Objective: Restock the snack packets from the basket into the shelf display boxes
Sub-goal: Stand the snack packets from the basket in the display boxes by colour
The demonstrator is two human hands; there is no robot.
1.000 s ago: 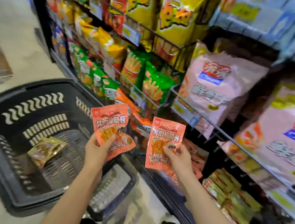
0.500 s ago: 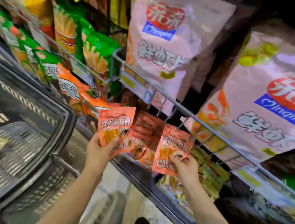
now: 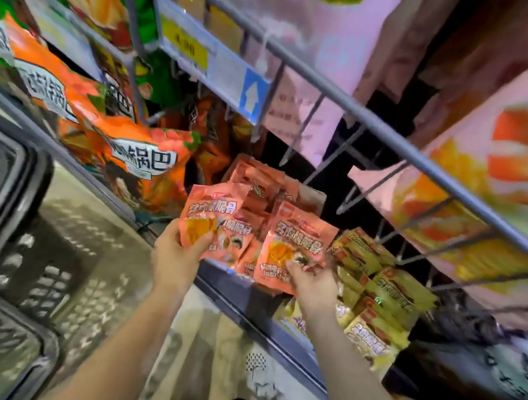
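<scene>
Each hand pinches a small, flat, salmon-orange foil snack packet, the left hand [image 3: 176, 255] holding one packet [image 3: 209, 218] and the right hand [image 3: 314, 280] the other [image 3: 295, 247], just before the shelf display box [image 3: 258, 179]; they look light, floppy and slick, best held by an edge.

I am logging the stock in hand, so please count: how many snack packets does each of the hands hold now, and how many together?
Left hand, orange packets: at least 2, fanned and overlapping
Right hand, orange packet: 1
Total in the hands: at least 3
</scene>
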